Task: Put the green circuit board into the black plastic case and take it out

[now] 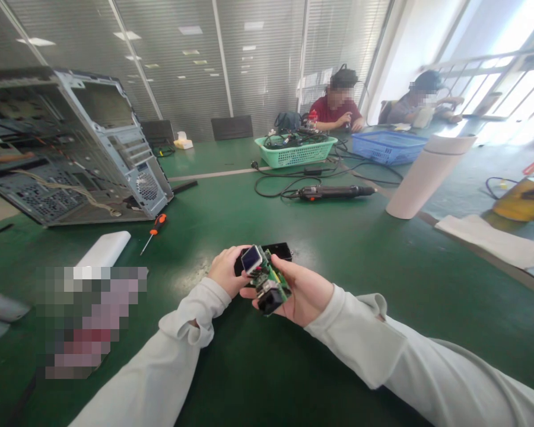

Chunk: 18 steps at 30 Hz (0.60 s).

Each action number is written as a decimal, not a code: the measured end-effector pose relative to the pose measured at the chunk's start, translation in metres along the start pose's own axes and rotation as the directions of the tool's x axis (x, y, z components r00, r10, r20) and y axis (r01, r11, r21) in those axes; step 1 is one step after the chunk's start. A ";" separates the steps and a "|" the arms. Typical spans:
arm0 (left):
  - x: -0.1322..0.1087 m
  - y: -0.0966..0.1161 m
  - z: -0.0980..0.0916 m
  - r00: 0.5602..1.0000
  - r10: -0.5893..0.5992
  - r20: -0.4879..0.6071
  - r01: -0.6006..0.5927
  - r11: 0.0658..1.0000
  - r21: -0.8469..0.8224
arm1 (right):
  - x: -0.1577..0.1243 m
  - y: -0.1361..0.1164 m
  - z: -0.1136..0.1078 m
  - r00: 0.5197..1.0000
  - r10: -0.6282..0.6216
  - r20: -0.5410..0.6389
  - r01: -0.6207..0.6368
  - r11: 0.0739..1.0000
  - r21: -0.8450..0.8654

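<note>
A green circuit board (273, 279) with a small screen (251, 260) and a black block at its near end lies in my right hand (309, 290), thumb along its edge and fingers underneath. Just behind the board is a glossy black casing (281, 250). My left hand (223, 271) is closed around the left end of the black casing, close beside the screen. The board partly covers the casing, and most of my left fingers are hidden. Both hands are over the green table (231, 213).
An open computer case (146, 184) stands at left, with an orange-handled screwdriver (155, 228) and a white box-like object (104, 252) near it. Farther back are a corded electric screwdriver (333, 192), a green basket (298, 155) of cables, a blue basket (389, 148) and a pale tumbler (427, 178). Two people sit beyond.
</note>
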State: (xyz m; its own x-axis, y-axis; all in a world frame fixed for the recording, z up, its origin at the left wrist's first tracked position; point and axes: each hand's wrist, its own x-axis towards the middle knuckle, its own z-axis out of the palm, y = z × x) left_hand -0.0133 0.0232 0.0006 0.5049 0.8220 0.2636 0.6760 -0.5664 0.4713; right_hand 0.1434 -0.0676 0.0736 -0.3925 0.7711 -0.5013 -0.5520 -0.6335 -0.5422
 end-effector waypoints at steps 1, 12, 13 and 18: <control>0.000 -0.001 0.000 1.000 0.012 -0.008 -0.012 1.000 -0.002 | -0.001 -0.002 -0.001 0.999 0.035 0.030 -0.036 0.999 0.027; 0.001 -0.002 0.000 1.000 0.025 -0.010 -0.026 0.999 -0.035 | 0.008 0.009 -0.021 0.947 0.079 0.311 -0.155 0.961 0.228; 0.000 -0.001 0.000 1.000 0.022 -0.009 -0.023 0.999 -0.037 | 0.010 0.011 -0.023 0.942 0.074 0.328 -0.160 0.956 0.246; -0.001 0.002 -0.003 1.000 -0.010 0.009 0.010 1.000 -0.018 | 0.023 0.024 -0.036 0.866 0.017 0.499 -0.176 0.946 0.273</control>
State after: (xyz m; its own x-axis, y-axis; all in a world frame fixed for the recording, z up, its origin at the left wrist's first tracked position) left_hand -0.0135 0.0217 0.0036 0.5029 0.8270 0.2513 0.6715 -0.5569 0.4889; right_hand 0.1473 -0.0674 0.0244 -0.7166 0.6894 -0.1065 -0.6542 -0.7171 -0.2402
